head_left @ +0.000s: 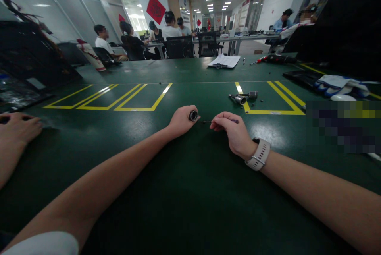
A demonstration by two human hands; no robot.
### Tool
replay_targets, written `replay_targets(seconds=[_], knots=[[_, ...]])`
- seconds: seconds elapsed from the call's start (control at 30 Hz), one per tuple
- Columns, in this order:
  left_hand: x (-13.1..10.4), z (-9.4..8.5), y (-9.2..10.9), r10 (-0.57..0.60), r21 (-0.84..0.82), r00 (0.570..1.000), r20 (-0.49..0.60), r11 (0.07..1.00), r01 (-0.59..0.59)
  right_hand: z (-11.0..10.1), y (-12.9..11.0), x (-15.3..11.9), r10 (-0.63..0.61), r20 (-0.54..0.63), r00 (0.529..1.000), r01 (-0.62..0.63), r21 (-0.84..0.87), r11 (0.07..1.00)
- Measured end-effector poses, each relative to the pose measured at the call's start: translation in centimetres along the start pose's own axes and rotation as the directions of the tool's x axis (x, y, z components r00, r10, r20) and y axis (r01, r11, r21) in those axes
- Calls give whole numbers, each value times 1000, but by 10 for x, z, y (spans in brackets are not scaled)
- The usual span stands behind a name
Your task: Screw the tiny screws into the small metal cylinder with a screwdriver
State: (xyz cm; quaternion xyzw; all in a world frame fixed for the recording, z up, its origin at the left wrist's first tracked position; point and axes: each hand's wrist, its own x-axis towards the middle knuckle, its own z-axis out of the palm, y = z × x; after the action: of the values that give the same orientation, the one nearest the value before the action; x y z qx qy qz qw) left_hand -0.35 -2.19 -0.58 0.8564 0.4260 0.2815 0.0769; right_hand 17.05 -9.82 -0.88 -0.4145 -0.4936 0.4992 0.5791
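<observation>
Head view: fingers of the left hand (180,122) clamp a metal cylinder (193,116) (probably rigid, slick; grip its outer wall) above the surface (190,199); those of the right hand (233,134) pinch a slim, likely light tool (206,122).

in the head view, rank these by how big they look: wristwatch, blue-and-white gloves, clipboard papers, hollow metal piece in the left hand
1. Blue-and-white gloves
2. Wristwatch and clipboard papers: too close to rank, the watch being nearer the camera
3. Hollow metal piece in the left hand
</observation>
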Motion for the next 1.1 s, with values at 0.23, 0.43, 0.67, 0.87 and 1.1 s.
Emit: replay_targets(seconds=[0.23,0.43,0.67,0.87,1.1], knots=[[-1,-1,2,2,-45,1000,-30,999,-3,-1,-1,0,-52,-9,999,52,17,998],[-1,-2,3,20,-105,998,-53,994,-26,-1,-6,-5,-103,103,989,95,84,992],[-1,1,1,76,-207,994,-77,974,-90,2,-7,-5,-73,155,985,68,33,997],[-2,0,3,105,-230,992,-66,966,-117,3,-7,-5,-75,192,979,68,42,997],[-3,-1,3,125,-195,992,-34,972,-130,2,-6,-5,-69,235,970,56,60,997]])
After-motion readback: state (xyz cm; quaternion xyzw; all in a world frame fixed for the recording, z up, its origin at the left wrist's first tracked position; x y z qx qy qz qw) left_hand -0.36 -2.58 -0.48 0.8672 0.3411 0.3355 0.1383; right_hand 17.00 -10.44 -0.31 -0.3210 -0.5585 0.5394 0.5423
